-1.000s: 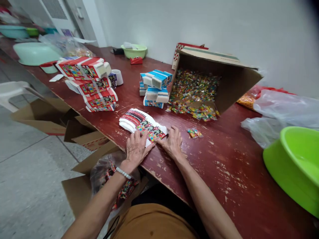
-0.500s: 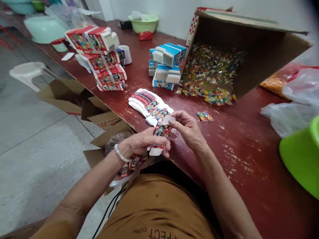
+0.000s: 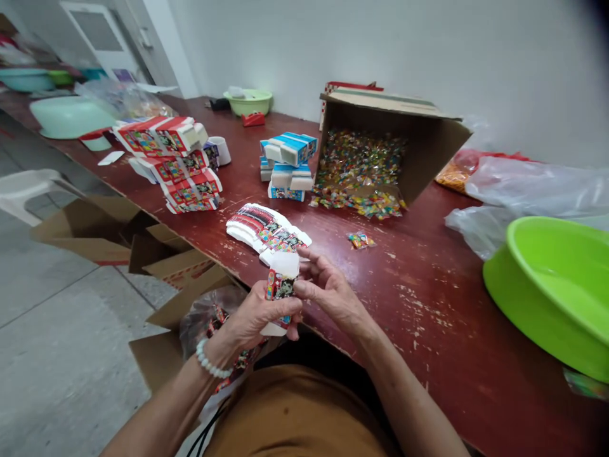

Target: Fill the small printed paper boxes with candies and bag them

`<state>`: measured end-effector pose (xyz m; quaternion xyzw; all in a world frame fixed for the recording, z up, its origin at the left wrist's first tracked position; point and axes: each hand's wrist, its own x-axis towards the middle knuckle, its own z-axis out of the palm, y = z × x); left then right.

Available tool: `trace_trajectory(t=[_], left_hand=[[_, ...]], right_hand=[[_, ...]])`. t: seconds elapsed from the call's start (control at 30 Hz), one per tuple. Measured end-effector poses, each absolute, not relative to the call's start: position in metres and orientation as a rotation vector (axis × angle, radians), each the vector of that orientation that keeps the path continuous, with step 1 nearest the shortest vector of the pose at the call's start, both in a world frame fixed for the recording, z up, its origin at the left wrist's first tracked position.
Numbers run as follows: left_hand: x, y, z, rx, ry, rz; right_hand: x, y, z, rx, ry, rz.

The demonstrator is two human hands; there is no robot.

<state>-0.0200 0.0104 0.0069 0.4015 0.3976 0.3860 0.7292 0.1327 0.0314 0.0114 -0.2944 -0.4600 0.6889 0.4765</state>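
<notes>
In my left hand is a small printed red cardboard box, the thumb across its front and the fingers behind. A white flap stands up at its top end, and another white flap shows below. My right hand is at the box's right side, its thumb at the edge and its fingers loosely apart. Just beyond the box lies a fanned row of flattened red and white cartons. A small clear packet of colourful candy rests to the right of them.
Stacked red boxes stand at left and blue boxes at centre. A tipped carton spills wrapped candies on the red table. A green basin sits at right. Open cartons lie beside the table.
The view has swung right and tilted up. My right hand has left the top flap for the box's side edge. The box stands more upright in my left hand.
</notes>
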Motion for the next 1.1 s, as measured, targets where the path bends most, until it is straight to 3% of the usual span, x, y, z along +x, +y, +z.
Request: trace_trajectory(t=[0.13, 0.4, 0.8, 1.1], left_hand=[[-0.009, 0.012, 0.002, 0.813, 0.917, 0.93], [0.001, 0.015, -0.009, 0.941, 0.985, 1.053], [0.011, 0.009, -0.011, 0.825, 0.909, 1.07], [0.008, 0.007, -0.012, 1.124, 1.137, 1.244]], right_hand=[[0.132, 0.027, 0.001, -0.875, -1.099, 1.695], [0.145, 0.038, -0.001, -1.059, -1.097, 1.237], [0.135, 0.029, -0.01, -0.997, -1.087, 1.37], [0.137, 0.027, -0.019, -1.016, -1.04, 1.232]])
